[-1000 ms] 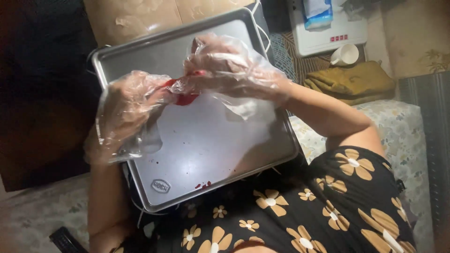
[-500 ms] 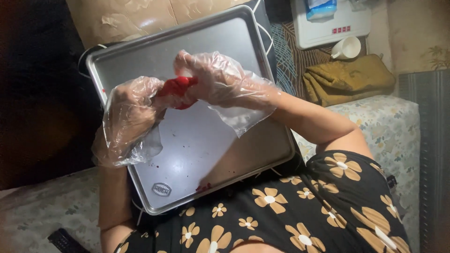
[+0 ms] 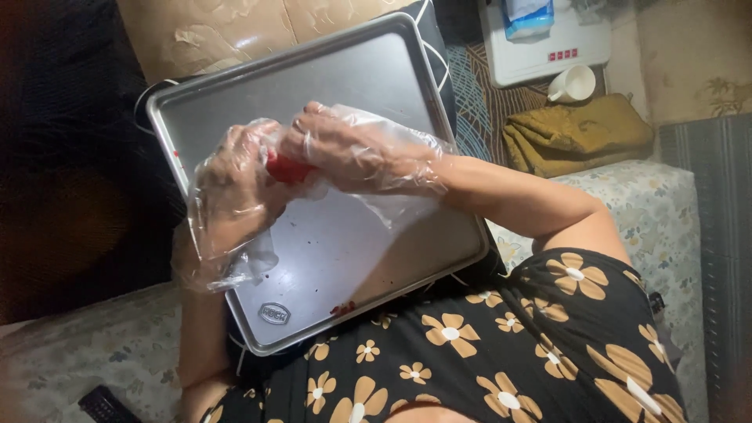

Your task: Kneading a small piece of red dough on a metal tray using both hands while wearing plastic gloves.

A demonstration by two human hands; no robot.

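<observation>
Metal baking tray [image 3: 352,258]: large, rectangular, silver-grey, raised rim, resting tilted on the person's lap against a black dress with tan flowers [image 3: 501,352]. Bare surface carries a few dark red specks and a small red smear near the lower rim.

Folded olive-yellow cloth [image 3: 576,133]: lying on a patterned surface beyond the tray's right edge, well apart from the hands.

Left hand [image 3: 231,192]: in a loose clear plastic glove, above the tray's left half. Fingers curled inward, closed around the left end of the red item.

Right hand [image 3: 352,149]: likewise gloved in clear plastic, above the tray's centre. Fingers bent and closed over the right end of the red item, touching the left hand.

White cup [image 3: 576,82]: small, lying on its side behind the cloth.

Red item [image 3: 288,168]: small, bright red, glossy; kind not discernible. Held above the tray between both hands, only a short middle stretch visible between the fingers. Visible long axis runs roughly left to right, hand to hand; which way it points cannot be told.
</observation>
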